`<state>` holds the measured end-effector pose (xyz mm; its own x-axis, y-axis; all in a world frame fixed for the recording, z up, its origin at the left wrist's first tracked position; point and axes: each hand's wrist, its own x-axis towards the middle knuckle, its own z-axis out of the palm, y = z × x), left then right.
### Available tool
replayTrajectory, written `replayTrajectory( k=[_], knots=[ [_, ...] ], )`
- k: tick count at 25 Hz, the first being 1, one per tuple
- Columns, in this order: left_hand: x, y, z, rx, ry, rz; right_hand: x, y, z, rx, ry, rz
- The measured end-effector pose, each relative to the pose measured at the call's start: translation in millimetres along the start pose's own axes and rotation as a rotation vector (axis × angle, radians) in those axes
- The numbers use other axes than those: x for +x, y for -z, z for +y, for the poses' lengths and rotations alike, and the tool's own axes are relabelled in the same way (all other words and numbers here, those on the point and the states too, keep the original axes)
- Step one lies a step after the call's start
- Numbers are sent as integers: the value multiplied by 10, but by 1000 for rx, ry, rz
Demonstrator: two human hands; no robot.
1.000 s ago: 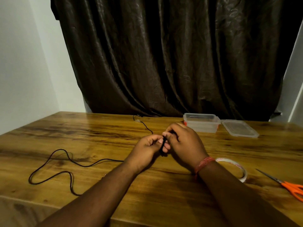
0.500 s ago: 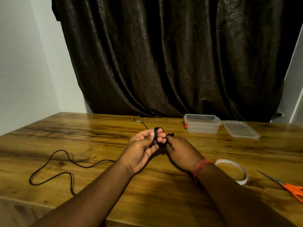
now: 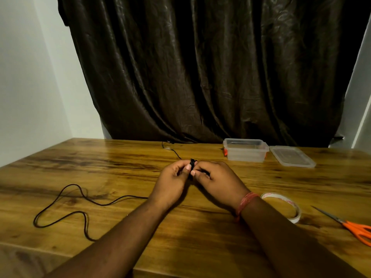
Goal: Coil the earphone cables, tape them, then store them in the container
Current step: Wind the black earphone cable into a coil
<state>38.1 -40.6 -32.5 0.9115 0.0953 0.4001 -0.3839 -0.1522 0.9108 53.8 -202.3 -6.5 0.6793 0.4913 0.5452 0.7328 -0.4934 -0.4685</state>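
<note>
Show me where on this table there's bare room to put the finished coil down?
Bare wood lies between the right hand and the open container, and along the table's far left, beyond the loose cable. The right side is crowded: tape roll, scissors and lid sit close. The left hand and right hand pinch the coil at the centre.

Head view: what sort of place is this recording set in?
Probably a room in a home, not a workshop: a wooden table pushed against plain white walls, with a dark curtain hanging behind it. Only household items lie on it, such as a tape roll and orange scissors.
</note>
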Motion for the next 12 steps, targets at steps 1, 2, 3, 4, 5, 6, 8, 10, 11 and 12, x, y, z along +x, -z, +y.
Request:
replayTrajectory(
  k=[1, 2, 3, 4, 5, 6, 8, 10, 11, 12],
  knots=[
    [-8, -13, 0, -3, 3, -29, 6, 11, 9, 21, -7, 29],
    [-14, -27, -2, -42, 16, -64, 13, 14, 21, 32, -13, 53],
    [-21, -37, -1, -85, 28, -98, 17, 15, 34, 33, -18, 78],
    [-24, -46, 1, -121, 41, -122, 24, 19, 42, 30, -18, 105],
    [-28, -52, 8, -151, 57, -136, 29, 23, 50, 24, -19, 133],
    [-33, -58, 26, -184, 72, -148, 32, 25, 53, 21, -25, 161],
    [-51, -57, 77, -247, 99, -181, 35, 29, 51, 30, -62, 222],
    [-55, -43, 120, -323, 138, -208, 51, 44, 56, 43, -103, 274],
    [-57, -32, 141, -381, 159, -210, 60, 53, 55, 52, -119, 292],
    [-55, -25, 156, -449, 179, -200, 67, 52, 63, 62, -130, 303]
  ],
)
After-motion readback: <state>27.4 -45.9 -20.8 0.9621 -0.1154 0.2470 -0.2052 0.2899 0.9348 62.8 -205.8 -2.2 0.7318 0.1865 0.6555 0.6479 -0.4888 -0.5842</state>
